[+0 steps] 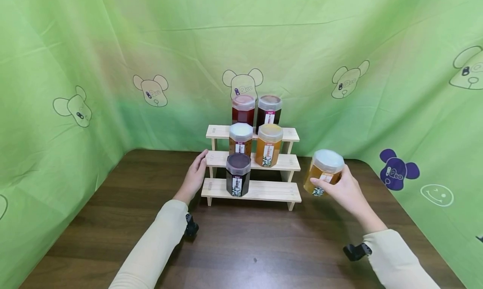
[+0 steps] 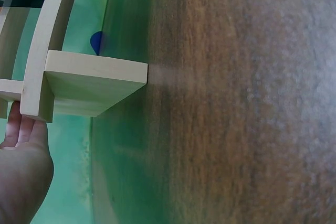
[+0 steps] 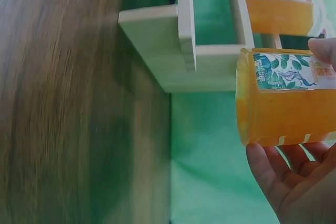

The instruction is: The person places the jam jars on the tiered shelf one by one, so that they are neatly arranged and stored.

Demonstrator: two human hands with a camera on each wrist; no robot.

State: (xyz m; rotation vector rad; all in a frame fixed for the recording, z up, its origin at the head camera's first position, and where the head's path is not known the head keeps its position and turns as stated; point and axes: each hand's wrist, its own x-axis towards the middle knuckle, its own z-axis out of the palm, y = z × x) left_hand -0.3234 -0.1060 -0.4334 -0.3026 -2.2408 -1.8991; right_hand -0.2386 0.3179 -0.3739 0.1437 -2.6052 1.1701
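My right hand [image 1: 347,191] grips an orange-filled jar [image 3: 289,100] with a white lid, holding it up to the right of a three-step wooden rack [image 1: 269,191]. The thumb lies across the label side, with the fingers around the opposite side. At the rack's left end, my left hand [image 1: 195,174] touches the middle step with fairly straight fingers [image 2: 26,128]. On the bottom step, left of centre, stands a dark jar [image 1: 237,180]. The middle step carries a brownish jar [image 1: 240,143] and an orange jar [image 1: 268,148] side by side.
A red jar [image 1: 243,110] and a dark purple jar [image 1: 268,113] stand on the top step. The rack sits on a brown wooden table [image 1: 241,243]. Green cloth [image 1: 181,41] with printed bear heads hangs behind and along both sides.
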